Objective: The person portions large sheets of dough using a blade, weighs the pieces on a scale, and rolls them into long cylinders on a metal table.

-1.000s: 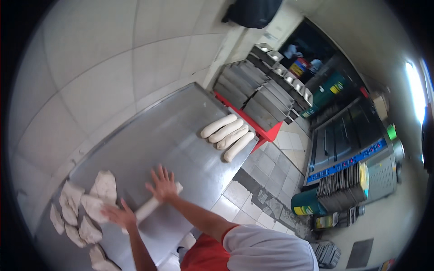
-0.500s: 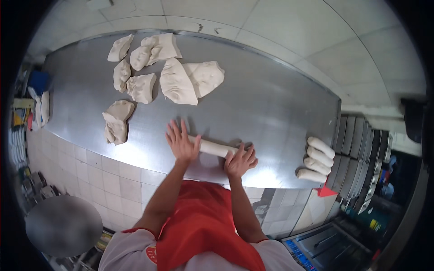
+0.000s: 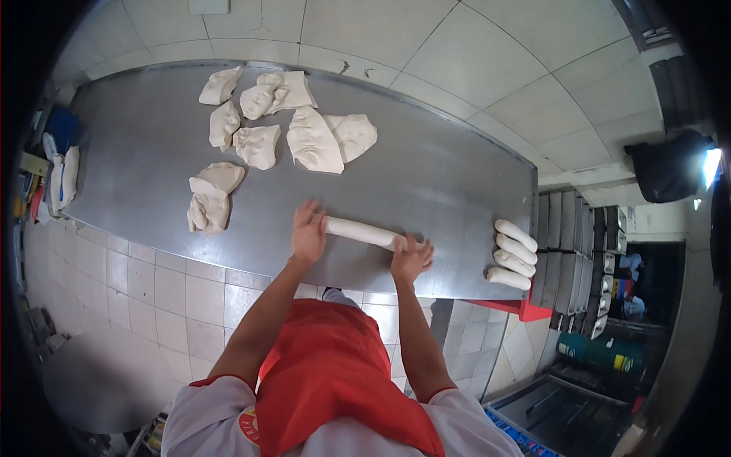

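A smooth, pale dough roll [image 3: 362, 231] lies across the steel table in front of me, slanting down to the right. My left hand [image 3: 308, 231] is at its left end, fingers drawn together about it and slightly smeared by motion. Over the right end my right hand [image 3: 412, 257] is curled, its fingers bent round the dough. Both ends of the roll are partly hidden by my hands. Further back on the left lie several rough dough pieces [image 3: 259, 146], some overlapping. Several finished-looking dough rolls [image 3: 516, 242] sit side by side at the table's right end.
The steel table [image 3: 442, 190] runs up to a tiled wall [image 3: 525, 84]. Beyond its right end stand stacked metal pans [image 3: 563, 244], with a red edge [image 3: 525, 308] below the corner. A round, blurred grey surface [image 3: 103, 381] is at the lower left.
My hands have gone from spread flat on the roll to bent round its ends. The roll sits slightly higher in view, and the whole view has shifted and turned a little.
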The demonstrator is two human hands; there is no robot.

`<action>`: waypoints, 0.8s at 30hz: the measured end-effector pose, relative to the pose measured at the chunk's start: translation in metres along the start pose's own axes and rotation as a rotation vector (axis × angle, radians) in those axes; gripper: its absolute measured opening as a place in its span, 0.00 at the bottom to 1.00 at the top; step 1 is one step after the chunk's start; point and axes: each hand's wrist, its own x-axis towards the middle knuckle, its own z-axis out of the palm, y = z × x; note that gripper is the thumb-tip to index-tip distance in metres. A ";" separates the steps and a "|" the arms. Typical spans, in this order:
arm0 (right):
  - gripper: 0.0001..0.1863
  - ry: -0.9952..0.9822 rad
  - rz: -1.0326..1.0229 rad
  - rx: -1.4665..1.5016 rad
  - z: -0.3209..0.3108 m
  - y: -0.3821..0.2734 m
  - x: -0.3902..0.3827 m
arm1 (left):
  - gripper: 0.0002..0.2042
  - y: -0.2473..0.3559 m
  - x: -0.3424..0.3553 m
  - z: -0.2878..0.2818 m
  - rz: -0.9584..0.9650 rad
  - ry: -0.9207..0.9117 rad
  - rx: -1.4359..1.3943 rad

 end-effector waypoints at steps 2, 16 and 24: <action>0.28 0.058 0.121 -0.031 -0.008 -0.004 -0.018 | 0.16 -0.006 -0.022 -0.007 -0.034 0.238 -0.130; 0.31 0.173 0.030 0.189 0.039 0.053 -0.023 | 0.38 -0.015 -0.024 -0.013 0.048 -0.102 0.012; 0.35 -0.312 -0.042 0.119 -0.013 -0.002 -0.008 | 0.42 0.063 0.020 -0.005 0.069 -0.543 0.397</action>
